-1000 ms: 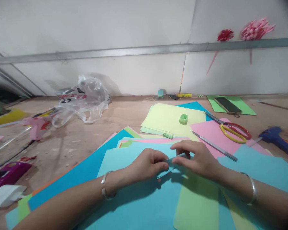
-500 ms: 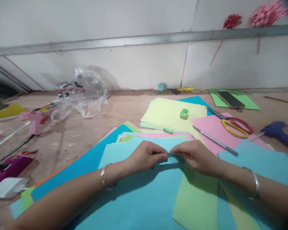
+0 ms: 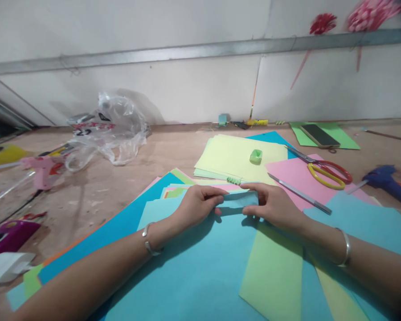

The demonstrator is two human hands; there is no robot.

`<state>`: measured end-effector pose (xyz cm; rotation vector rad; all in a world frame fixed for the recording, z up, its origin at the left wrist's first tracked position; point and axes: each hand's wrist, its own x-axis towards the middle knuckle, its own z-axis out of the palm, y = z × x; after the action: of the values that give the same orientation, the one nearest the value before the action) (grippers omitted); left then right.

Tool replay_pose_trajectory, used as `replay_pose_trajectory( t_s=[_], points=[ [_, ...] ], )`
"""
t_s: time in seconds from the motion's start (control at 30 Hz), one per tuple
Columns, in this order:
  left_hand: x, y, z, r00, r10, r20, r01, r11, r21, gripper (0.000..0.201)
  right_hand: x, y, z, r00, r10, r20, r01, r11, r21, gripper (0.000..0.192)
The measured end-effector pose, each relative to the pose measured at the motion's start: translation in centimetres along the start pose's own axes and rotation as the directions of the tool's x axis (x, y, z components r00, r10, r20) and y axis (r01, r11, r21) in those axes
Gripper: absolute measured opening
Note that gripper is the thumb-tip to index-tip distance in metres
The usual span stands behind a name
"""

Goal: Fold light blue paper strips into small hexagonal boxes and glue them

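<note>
Between my two hands lies a narrow folded piece of blue paper (image 3: 237, 200), just above a large light-blue sheet (image 3: 194, 267). My left hand (image 3: 198, 205) pinches its left end between thumb and fingers. Around the right end is my right hand (image 3: 276, 205), its thumb at the lower edge and its forefinger spread along the upper side; the grip looks loose. Just beyond the fingers sits a small green curled paper strip (image 3: 234, 180). A craft knife (image 3: 300, 194) and red-and-yellow-handled scissors (image 3: 325, 174) rest on pink paper to the right.
A green folded paper piece (image 3: 255, 156) sits on pale yellow sheets (image 3: 227, 154). Farther back is a phone (image 3: 320, 135) on green paper. A blue glue gun (image 3: 387, 183) is at right. A pink glue gun (image 3: 42, 171) and a plastic bag (image 3: 112, 129) are at left.
The folded blue paper has been turned so its face shows between my hands. My right hand's fingers have spread from a tight pinch, and both hands have shifted slightly away from me.
</note>
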<state>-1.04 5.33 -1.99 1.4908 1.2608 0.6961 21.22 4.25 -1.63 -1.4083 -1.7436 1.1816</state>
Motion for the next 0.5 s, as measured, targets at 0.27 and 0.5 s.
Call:
replay_pose_trajectory(
  t_s=[0.27,0.5],
  points=[
    [0.2,-0.7,1.0,0.99,0.142,-0.02,-0.141,0.99,0.016,0.022,-0.4,0.2,0.4,0.975,0.19,0.112,-0.216,0.927,0.306,0.013],
    [0.3,-1.7,-0.1,0.992,0.12,-0.026,-0.121,0.992,-0.03,0.022,-0.1,1.3,0.5,0.987,0.045,0.156,-0.102,0.92,0.378,0.029]
  ],
)
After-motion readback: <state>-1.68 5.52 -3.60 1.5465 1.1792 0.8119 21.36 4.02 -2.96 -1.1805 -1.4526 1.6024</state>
